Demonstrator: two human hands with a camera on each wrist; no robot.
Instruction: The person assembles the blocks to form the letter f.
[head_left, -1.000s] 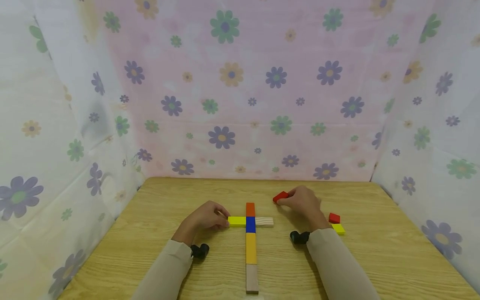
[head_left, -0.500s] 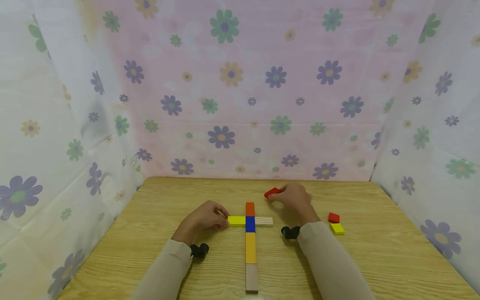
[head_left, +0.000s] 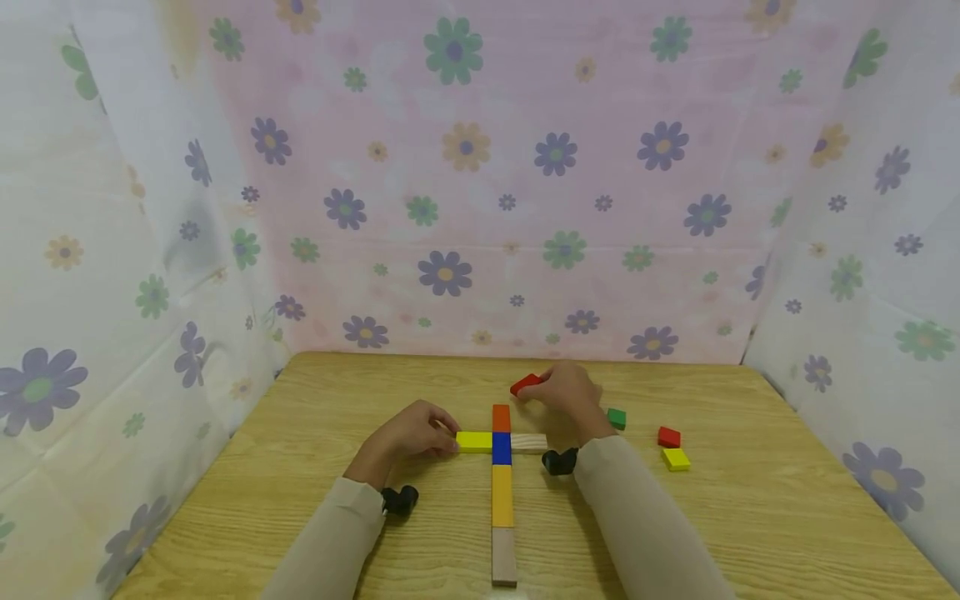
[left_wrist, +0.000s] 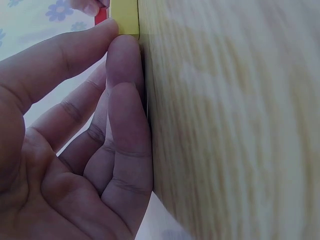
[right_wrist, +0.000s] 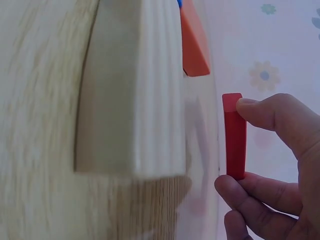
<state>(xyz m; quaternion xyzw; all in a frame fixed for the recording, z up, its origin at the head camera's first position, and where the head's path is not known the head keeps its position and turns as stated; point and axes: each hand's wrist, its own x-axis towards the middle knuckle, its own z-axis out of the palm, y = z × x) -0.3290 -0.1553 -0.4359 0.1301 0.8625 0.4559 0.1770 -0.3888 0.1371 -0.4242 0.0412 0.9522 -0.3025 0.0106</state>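
Observation:
A row of flat blocks lies in a cross on the wooden table (head_left: 337,533): an orange-red block (head_left: 501,418), a blue block (head_left: 502,449), an orange-yellow block (head_left: 502,497) and a greyish wood block (head_left: 504,556). A yellow block (head_left: 474,442) and a pale wood block (head_left: 528,443) form its side arms. My left hand (head_left: 414,433) holds the yellow block's outer end with thumb and fingertips. Behind the cross, my right hand (head_left: 567,390) pinches a red block (right_wrist: 235,142) between thumb and fingers, apart from the orange-red one.
To the right lie a green block (head_left: 617,418), a small red block (head_left: 670,437) and a second yellow block (head_left: 676,459). Flowered cloth (head_left: 480,208) hangs behind the table and along both sides.
My right hand has moved left with the red block, from right of the cross to near its far end. The green block has come into sight. My left hand stays put.

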